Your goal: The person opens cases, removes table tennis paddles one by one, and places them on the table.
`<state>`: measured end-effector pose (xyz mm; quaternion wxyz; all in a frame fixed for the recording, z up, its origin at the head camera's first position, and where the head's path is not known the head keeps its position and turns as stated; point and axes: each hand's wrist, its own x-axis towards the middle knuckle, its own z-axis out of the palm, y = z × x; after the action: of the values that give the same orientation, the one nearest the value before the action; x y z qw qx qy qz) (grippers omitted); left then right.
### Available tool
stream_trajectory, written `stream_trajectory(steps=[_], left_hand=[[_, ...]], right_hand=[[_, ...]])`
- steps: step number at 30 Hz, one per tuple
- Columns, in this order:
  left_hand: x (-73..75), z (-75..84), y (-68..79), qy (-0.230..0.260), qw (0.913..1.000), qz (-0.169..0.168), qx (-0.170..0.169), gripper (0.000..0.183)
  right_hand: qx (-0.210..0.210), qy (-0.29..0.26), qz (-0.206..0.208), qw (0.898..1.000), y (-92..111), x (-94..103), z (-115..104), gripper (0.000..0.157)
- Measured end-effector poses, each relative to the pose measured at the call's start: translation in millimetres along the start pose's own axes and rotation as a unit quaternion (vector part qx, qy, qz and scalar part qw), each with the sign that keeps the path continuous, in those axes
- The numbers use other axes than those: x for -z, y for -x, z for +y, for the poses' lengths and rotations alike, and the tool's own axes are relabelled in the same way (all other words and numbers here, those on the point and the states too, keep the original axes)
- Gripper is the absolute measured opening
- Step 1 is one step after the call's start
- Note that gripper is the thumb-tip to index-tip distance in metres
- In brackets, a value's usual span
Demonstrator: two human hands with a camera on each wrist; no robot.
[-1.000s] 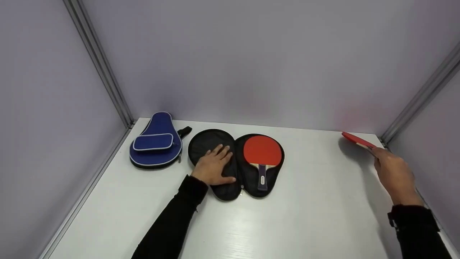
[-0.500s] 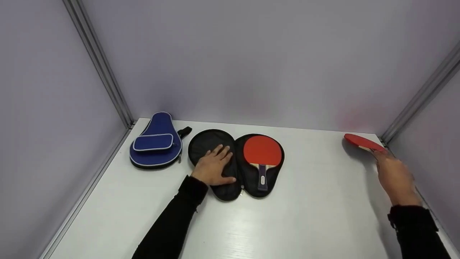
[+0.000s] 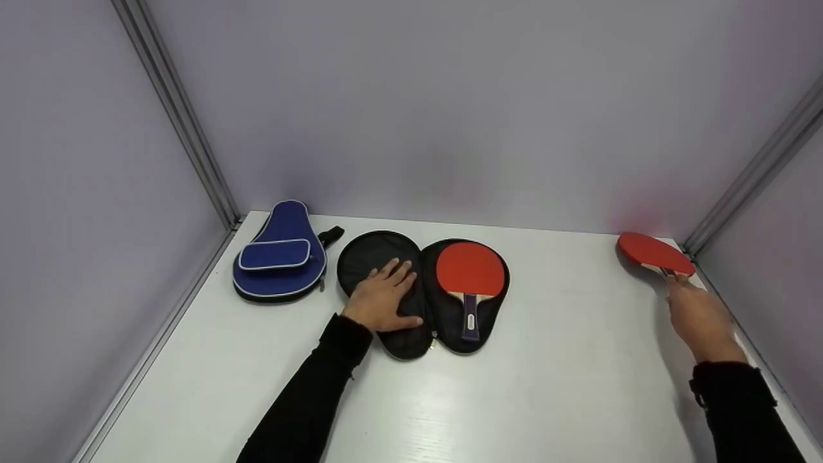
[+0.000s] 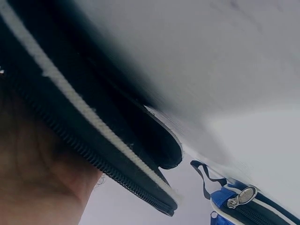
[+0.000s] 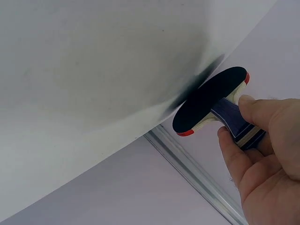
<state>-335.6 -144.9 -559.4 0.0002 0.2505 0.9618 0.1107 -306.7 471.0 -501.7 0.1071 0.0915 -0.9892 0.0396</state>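
My left hand (image 3: 380,299) rests with fingers spread on the left half of an opened black paddle case (image 3: 366,251). In the left wrist view, the case's zipped edge with white piping (image 4: 101,124) crosses beside my palm (image 4: 42,164). On the case's right half lies a table tennis paddle (image 3: 470,269), red face up, its purple handle toward me. At the far right my right hand (image 3: 701,318) grips a second paddle (image 3: 652,251) by its handle, tilted just above the table. The right wrist view shows its black underside (image 5: 206,103) and blue handle (image 5: 229,117).
A blue paddle case (image 3: 280,276) with a front pocket and black strap lies at the back left of the white table (image 3: 527,399). Pale walls (image 3: 450,116) enclose the back and sides, with metal profiles (image 3: 183,122) in the corners.
My right hand has turned the held paddle so more of its red face shows, and has shifted slightly to the left. My left hand and the cases stay put.
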Motion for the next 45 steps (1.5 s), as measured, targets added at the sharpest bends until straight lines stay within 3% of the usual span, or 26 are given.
stream_trajectory(steps=[5,11,16,19,23,25,28,35,42,45], left_hand=[[9.2,6.3,3.2,-0.009,0.9999,-0.006,0.002,0.109],[28.0,21.0,11.6,-0.026,0.9994,-0.023,0.009,0.103],[10.7,9.2,6.3,-0.031,0.9995,-0.006,0.002,0.104],[2.3,3.1,2.1,-0.023,0.9997,0.001,-0.002,0.107],[10.0,8.2,4.6,0.000,1.0000,-0.009,0.002,0.108],[6.7,5.8,4.6,0.006,1.0000,0.001,-0.004,0.108],[9.2,8.4,6.1,-0.007,1.0000,-0.002,0.001,0.107],[-7.3,-4.8,-2.1,-0.010,0.9999,0.005,-0.006,0.112],[32.2,26.0,14.4,-0.029,0.9990,-0.033,0.013,0.103],[34.9,29.1,16.3,-0.041,0.9984,-0.035,0.016,0.102]], right_hand=[[-0.031,-0.019,-0.079,0.996,-3,-0.3,6,0.046],[-0.029,-0.039,-0.133,0.990,-5,-3.0,8,0.022],[-0.017,-0.042,-0.151,0.987,-4,-7.0,7,0.028],[-0.009,-0.038,-0.151,0.988,-2,-7.4,6,0.029],[0.008,-0.031,-0.135,0.990,2,-7.3,7,0.021],[0.017,-0.025,-0.127,0.991,3,-7.2,10,0.018],[0.024,-0.022,-0.124,0.992,4,-9.2,17,0.022],[0.038,-0.027,-0.118,0.992,5,-12.4,24,0.029],[0.028,-0.030,-0.120,0.992,2,-9.0,20,0.028],[0.007,-0.045,-0.122,0.991,1,-5.9,14,0.032]])
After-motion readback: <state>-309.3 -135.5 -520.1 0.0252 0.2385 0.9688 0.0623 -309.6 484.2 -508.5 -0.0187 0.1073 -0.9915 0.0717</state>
